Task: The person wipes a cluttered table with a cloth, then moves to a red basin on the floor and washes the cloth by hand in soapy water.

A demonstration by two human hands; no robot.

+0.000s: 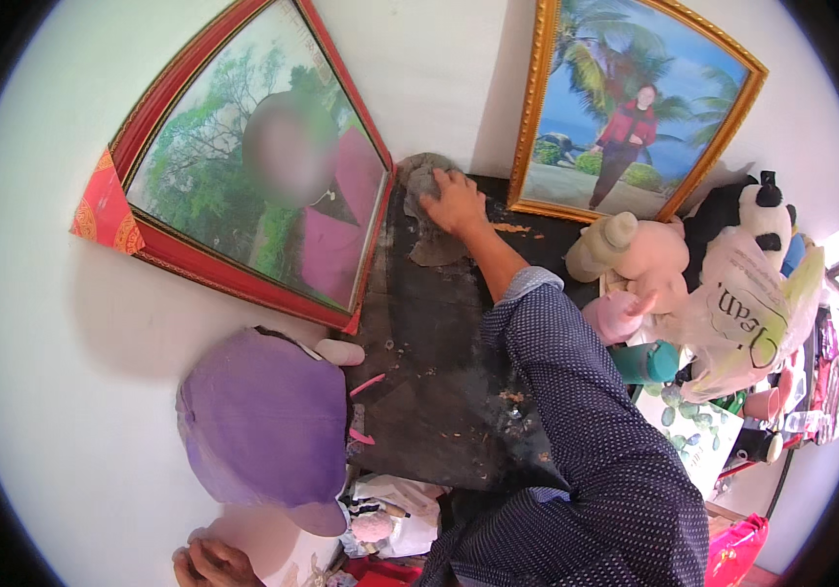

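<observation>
My right hand (456, 202) presses down on a crumpled grey cloth (427, 183) at the far end of a dark, worn tabletop (441, 323). Part of the cloth spreads out below the fingers. On its left is the lower corner of a red-framed photograph (258, 169); on its right, a gold-framed photograph (632, 110) leans against the wall. My left hand (218, 565) is at the bottom left by the white wall, with fingers curled, below a purple baseball cap (265, 418). The picture's edge cuts this hand off, so I cannot see whether it holds anything.
Along the right stand a beige bottle (599, 249), pink plush toys (650, 257), a teal-capped bottle (647, 362), a panda plush (764, 220) and a plastic bag (735, 315). Crumbs and pink strips (368, 384) lie on the tabletop. Below its near edge is a white bag (405, 513).
</observation>
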